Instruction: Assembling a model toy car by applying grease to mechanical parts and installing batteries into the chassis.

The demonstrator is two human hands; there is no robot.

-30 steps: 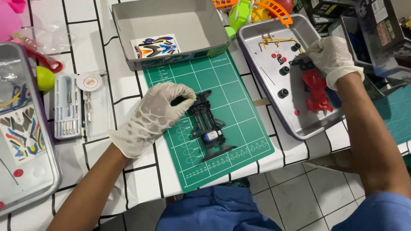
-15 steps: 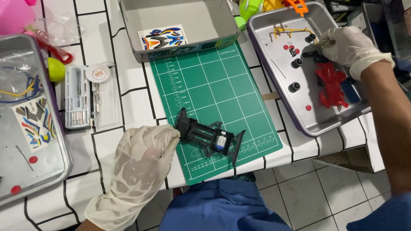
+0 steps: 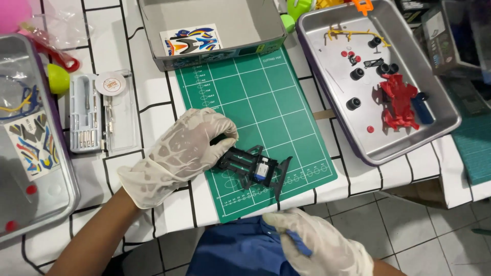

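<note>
Gloved left hand (image 3: pixel 179 153) pinches the black plastic toy-car chassis (image 3: pixel 253 167), forearm angling in from lower left. Gloved right hand (image 3: pixel 317 245), bottom centre, nips a small blue piece (image 3: pixel 298 242). Green gridded cutting mat (image 3: pixel 255 102) covers the white tiled table (image 3: pixel 153 107).

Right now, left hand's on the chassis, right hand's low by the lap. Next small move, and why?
Probably bring the right hand up to the black chassis. The left hand pins it at one end on the green mat, and the right pinches a small blue piece just below the table edge.

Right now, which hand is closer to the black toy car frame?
Left. The left hand grips the black toy car frame at its end; the right hand is below the mat's edge, apart.
</note>
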